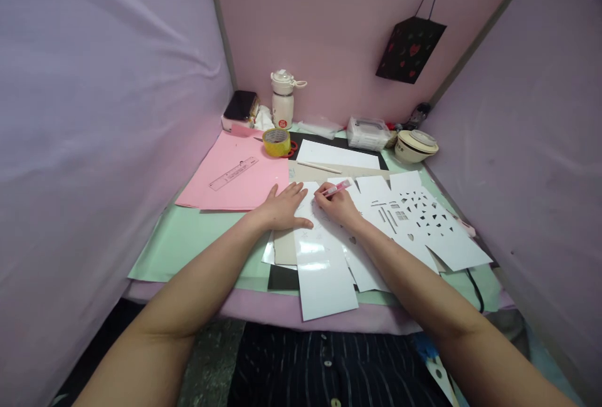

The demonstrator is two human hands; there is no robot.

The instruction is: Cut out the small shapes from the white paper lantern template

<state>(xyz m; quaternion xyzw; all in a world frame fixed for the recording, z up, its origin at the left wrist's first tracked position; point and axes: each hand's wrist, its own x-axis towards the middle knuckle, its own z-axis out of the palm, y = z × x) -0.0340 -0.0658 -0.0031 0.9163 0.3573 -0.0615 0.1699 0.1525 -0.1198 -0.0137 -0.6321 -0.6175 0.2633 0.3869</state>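
A long white sheet (324, 281) lies in front of me, with faint marks on its upper part. Spread flat, my left hand (283, 207) rests on the sheet's upper left edge, its fingers apart and holding nothing. My right hand (339, 204) is closed round a pink and white pen (337, 188), close to the top of the same sheet; the pen's tip is too small to make out. Under my right forearm and to its right are white sheets with cut-out shapes (426, 225), some of them small triangles, a heart and a window-like grid.
Pink paper (202, 187) with a clear ruler (234, 174) is on the left. Behind are yellow tape (276, 142), red-handled scissors (293, 149), a white bottle (283, 106), a clear box (368, 133) and a lidded bowl (416, 146). A black decorated piece (411, 49) hangs on the wall.
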